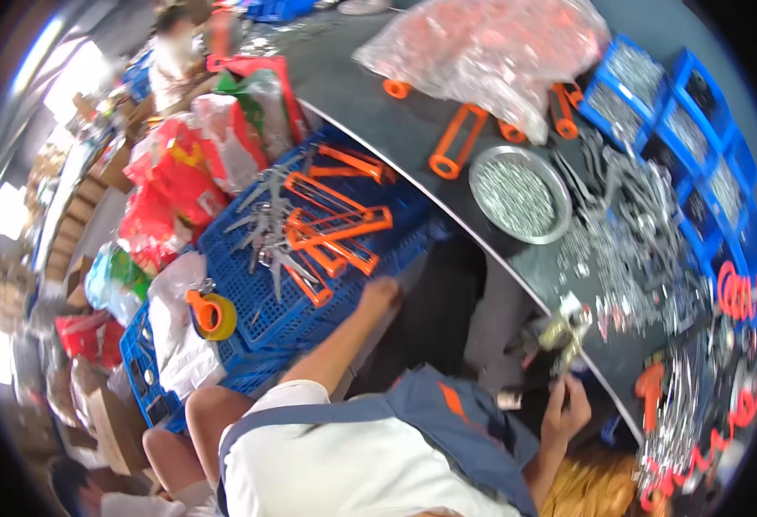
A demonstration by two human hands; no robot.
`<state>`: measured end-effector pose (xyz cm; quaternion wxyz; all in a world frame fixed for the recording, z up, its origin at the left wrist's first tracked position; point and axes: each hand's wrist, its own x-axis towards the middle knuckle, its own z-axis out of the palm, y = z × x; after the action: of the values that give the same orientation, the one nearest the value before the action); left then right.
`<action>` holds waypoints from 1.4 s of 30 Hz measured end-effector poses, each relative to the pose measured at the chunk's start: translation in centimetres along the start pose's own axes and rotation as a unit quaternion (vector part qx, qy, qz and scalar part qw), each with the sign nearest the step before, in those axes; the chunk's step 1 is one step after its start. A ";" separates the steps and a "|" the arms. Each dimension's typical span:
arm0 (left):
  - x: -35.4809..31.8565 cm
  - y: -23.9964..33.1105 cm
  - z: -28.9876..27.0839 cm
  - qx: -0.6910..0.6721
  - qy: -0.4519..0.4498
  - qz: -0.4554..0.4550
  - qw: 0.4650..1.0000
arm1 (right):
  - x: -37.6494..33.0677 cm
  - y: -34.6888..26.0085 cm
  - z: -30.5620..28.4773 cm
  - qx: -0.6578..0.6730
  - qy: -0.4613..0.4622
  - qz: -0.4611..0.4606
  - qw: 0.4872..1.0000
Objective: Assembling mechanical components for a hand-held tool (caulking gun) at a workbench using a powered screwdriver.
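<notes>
My left hand (382, 295) is over the near right edge of the blue plastic crate (249, 345), below a pile of orange open-frame tools (340, 226) with silver metal parts. Motion smears its fingers, and I see nothing in it. At the table edge on the right, my right hand (565, 411) is raised with thumb and fingertips drawn together. Just above those fingertips is a small brass-and-silver fixture (561, 332), blurred. Whatever the fingers pinch is too small to make out.
On the dark table (344, 65) stand a metal bowl of small silver pieces (521, 194), loose metal parts (632, 207) and blue bins (624, 90). Clear plastic (490, 52) covers orange frames. An orange-and-yellow tape dispenser (212, 315) lies on the crate. Another person (176, 60) is far left.
</notes>
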<state>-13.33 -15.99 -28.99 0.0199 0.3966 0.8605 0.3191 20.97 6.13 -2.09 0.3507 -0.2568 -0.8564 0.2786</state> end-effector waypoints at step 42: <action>66.8 17.2 -13.9 0.046 -0.069 0.385 0.919 | 4.4 14.2 8.3 -0.292 -0.141 0.106 0.940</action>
<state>-51.51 31.34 6.42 -0.0636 0.7187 0.6515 0.2344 15.53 16.61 -14.37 0.1045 -0.3952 -0.9086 0.0854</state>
